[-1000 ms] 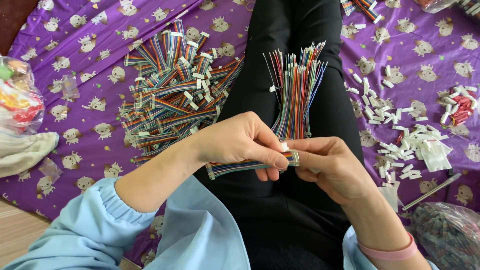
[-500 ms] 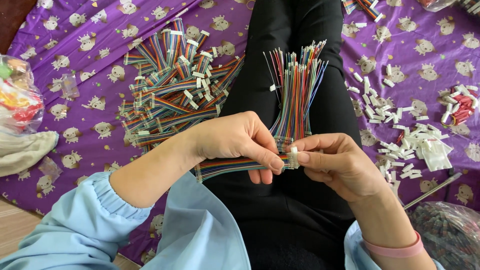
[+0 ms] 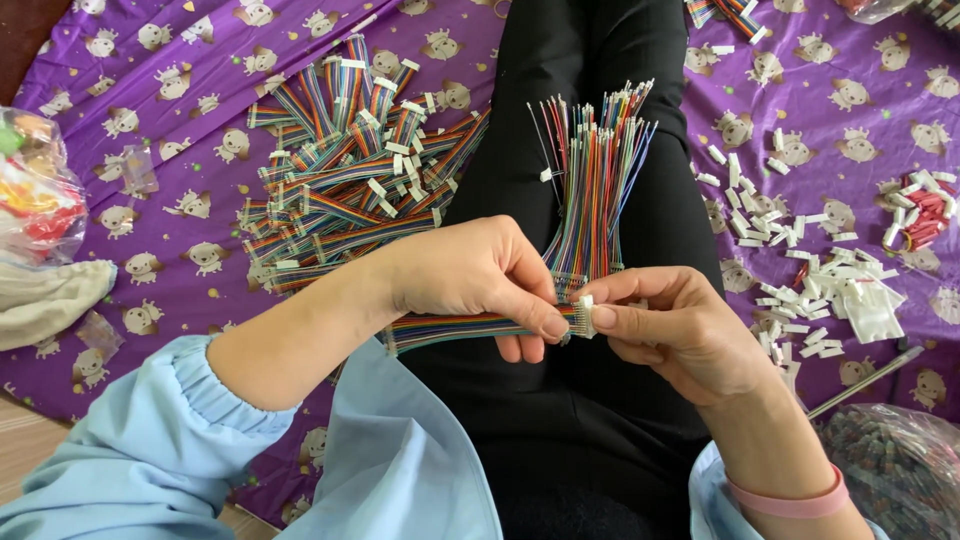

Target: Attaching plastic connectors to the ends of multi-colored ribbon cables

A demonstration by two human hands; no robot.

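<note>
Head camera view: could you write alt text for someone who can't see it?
Two bare hands meet over a lap in black trousers: the left hand holds a flat rainbow ribbon cable, and the right hand pinches a small white connector at its end. A pile of finished cables and loose white connectors lie on a purple cloth.

I read this as home piecework on a floor: purple cartoon-print sheet [image 3: 180, 190] spread out, heaped rainbow ribbon cables [image 3: 350, 170], loose white connector housings [image 3: 820, 280], wood flooring [image 3: 30, 440] at edge.

Both hands — left hand [image 3: 480, 275], right hand [image 3: 680, 325] — pinch a ribbon cable [image 3: 450, 330].
</note>
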